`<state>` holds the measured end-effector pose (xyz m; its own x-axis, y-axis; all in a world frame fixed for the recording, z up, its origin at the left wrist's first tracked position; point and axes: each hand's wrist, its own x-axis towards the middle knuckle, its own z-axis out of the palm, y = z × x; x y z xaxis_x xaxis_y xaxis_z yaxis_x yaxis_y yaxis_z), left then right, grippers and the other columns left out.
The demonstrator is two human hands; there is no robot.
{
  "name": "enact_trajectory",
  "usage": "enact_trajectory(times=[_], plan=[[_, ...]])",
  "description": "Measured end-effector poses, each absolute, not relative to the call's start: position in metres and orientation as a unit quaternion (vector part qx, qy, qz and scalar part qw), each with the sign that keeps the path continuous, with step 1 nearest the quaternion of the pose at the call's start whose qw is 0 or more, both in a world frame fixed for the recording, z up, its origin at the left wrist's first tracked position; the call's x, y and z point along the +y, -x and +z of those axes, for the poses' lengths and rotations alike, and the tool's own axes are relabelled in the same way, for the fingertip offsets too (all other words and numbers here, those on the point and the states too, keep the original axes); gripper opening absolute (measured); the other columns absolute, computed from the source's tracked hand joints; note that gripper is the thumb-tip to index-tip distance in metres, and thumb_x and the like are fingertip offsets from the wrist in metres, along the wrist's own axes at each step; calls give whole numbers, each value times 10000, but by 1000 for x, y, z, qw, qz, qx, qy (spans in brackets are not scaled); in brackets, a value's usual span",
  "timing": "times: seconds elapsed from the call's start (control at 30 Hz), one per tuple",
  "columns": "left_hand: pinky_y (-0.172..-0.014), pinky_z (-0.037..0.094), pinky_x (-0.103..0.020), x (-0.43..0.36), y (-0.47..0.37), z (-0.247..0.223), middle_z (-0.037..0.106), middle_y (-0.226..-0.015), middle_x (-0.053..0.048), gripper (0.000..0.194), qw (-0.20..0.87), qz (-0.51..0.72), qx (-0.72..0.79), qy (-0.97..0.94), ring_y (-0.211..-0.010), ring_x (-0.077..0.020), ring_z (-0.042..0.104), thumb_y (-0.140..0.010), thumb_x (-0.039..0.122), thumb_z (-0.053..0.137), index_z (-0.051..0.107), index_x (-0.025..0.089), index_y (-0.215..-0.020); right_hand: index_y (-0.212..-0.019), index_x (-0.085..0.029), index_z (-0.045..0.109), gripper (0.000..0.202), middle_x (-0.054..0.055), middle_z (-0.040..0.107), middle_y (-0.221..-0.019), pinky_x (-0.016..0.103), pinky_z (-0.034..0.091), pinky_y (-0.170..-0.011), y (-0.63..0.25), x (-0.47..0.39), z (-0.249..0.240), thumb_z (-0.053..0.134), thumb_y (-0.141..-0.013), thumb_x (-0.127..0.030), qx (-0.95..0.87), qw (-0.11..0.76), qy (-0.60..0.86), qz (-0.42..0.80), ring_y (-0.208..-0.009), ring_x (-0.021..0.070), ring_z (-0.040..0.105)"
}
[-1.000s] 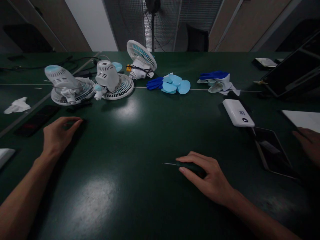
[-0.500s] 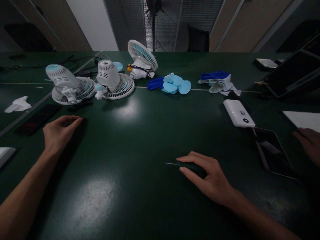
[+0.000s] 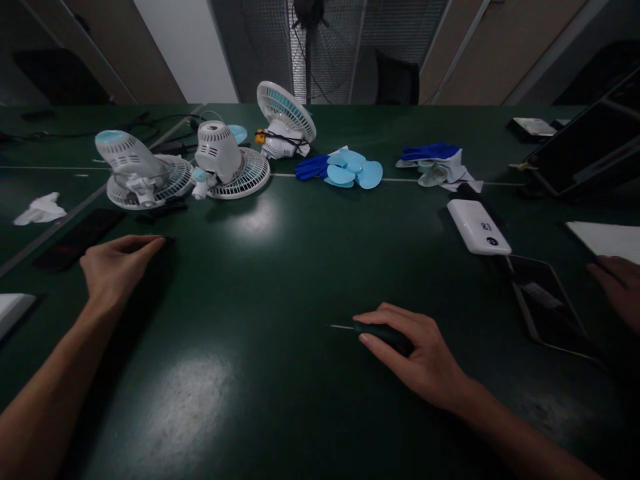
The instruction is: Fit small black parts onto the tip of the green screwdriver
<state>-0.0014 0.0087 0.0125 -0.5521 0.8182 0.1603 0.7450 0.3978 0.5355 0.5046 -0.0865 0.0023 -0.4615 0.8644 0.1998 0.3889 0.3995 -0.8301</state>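
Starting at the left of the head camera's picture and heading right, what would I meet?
Crumpled white tissue → left hand → face-down fan → tilted fan → screwdriver → right hand → white device → phone → another person's hand.

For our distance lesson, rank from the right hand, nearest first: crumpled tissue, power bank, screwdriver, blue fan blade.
1. Screwdriver, in the right hand
2. Power bank, ahead, right
3. Blue fan blade, farther ahead, left
4. Crumpled tissue, far left
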Motion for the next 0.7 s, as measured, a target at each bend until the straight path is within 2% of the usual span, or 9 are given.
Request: enact_trajectory(times=[0.23, 0.47, 0.7], plan=[[-685, 464, -247, 10, 2, 15, 774, -975, -15, 496, 81, 275, 845, -451, -863, -207, 670, -739, 506, 791, 791, 202, -1131, -1254, -242, 685, 244, 25, 712, -965, 285, 524, -678, -504, -86, 3, 643, -1014, -225, -768, 322, 405, 376, -803, 161, 688], [-647, 414, -225, 13, -1, 6, 726, -881, 7, 451, 67, 285, 847, -443, -785, -167, 623, -775, 479, 757, 780, 171, -1104, -1264, -255, 679, 257, 20, 710, -962, 283, 525, -676, -505, -86, 2, 641, -1013, -212, -771, 317, 407, 373, -802, 158, 687], [-641, 409, -217, 13, 1, 1, 709, -890, 7, 460, 72, 310, 837, -446, -743, -138, 579, -783, 494, 755, 766, 153, -1091, -1262, -253, 681, 253, 22, 715, -971, 280, 530, -679, -505, -87, 3, 645, -1015, -214, -773, 315, 405, 374, -809, 161, 687]])
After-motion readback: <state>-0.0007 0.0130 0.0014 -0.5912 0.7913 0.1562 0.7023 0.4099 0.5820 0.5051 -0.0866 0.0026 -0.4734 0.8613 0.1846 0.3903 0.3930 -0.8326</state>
